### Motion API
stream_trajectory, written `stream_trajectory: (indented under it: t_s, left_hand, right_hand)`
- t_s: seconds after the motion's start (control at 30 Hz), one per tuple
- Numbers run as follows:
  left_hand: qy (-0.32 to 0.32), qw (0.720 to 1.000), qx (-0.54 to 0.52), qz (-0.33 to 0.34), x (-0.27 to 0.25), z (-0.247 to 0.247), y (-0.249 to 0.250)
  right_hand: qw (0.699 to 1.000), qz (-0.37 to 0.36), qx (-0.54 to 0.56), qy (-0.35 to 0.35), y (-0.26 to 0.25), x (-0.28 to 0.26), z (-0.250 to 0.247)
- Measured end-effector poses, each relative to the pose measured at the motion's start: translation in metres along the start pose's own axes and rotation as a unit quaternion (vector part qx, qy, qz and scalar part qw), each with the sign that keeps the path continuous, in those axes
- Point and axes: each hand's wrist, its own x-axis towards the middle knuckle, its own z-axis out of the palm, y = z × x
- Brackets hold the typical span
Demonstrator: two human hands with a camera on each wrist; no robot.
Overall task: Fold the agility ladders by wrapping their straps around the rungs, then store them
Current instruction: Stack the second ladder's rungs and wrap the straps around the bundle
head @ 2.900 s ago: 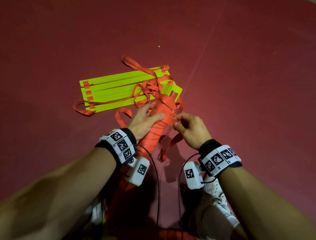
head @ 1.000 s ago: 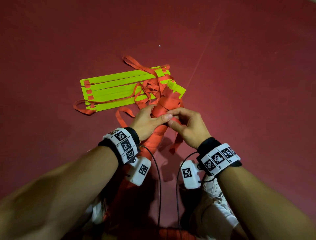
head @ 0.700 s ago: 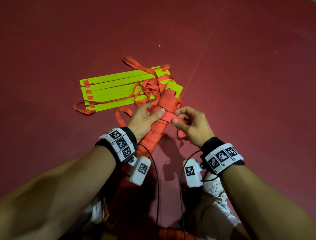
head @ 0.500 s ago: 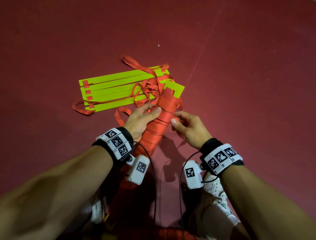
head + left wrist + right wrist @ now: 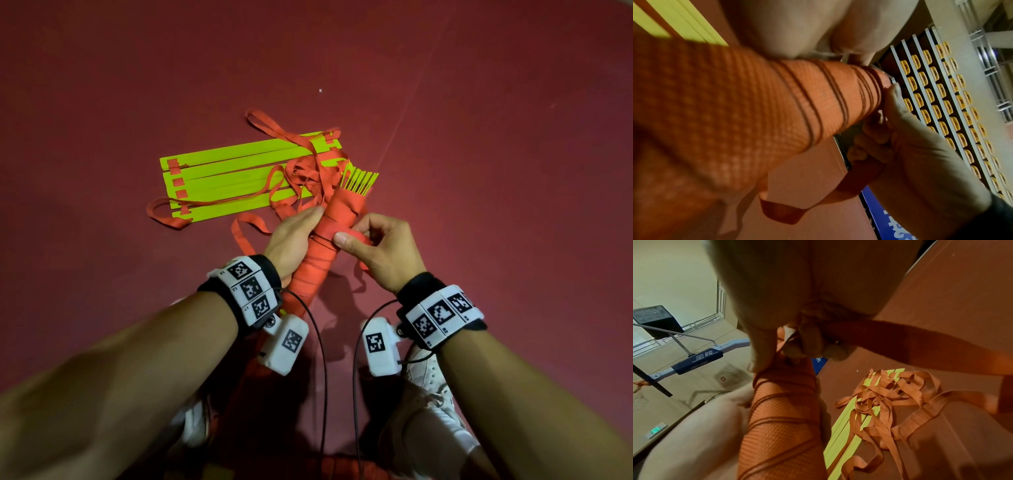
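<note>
Two hands on one bundle: left hand curls round it to keep the wraps tight, right hand pinches the strap against it. Second ladder lies just past the fingertips.

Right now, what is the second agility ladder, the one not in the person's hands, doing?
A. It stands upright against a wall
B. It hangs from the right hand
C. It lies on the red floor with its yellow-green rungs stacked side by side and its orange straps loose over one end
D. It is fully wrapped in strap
C: the unwrapped ladder lies flat on the floor, its loose straps tangled, beyond the wrapped bundle that both hands hold.
</note>
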Motion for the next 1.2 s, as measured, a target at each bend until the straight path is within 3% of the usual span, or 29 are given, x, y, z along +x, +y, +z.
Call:
stream_trajectory:
  t_s: [0.27, 0.43, 0.53, 0.7, 0.87, 1.03, 1.2]
  left_hand:
    - [-0.110, 0.986, 0.105, 0.075, 0.000, -0.008, -0.004]
    - [-0.076, 0.990, 0.094, 0.080, 0.001, -0.007, -0.009]
    - [-0.089, 0.991, 0.079, 0.066, -0.001, -0.006, -0.007]
    - [-0.108, 0.991, 0.049, 0.057, -0.005, -0.010, -0.001]
    - [-0.078, 0.996, 0.014, 0.027, -0.002, -0.016, -0.004]
    - [-0.090, 0.995, -0.034, -0.022, 0.001, -0.018, -0.004]
    - [-0.040, 0.996, -0.075, -0.027, 0.006, -0.023, -0.001]
  right_hand:
    - [0.998, -0.010, 0.032, -0.057, -0.001, -0.006, -0.005]
    - [0.997, 0.012, 0.067, -0.034, 0.004, -0.007, -0.004]
    - [0.997, 0.032, 0.071, -0.020, 0.013, -0.005, -0.003]
    - [0.989, 0.066, 0.112, -0.065, 0.018, -0.006, -0.001]
    - [0.991, 0.057, 0.087, -0.084, 0.014, -0.007, 0.003]
    - [0.992, 0.041, 0.093, -0.070, 0.011, -0.005, 0.004]
    - [0.988, 0.037, 0.123, -0.091, 0.016, -0.005, 0.003]
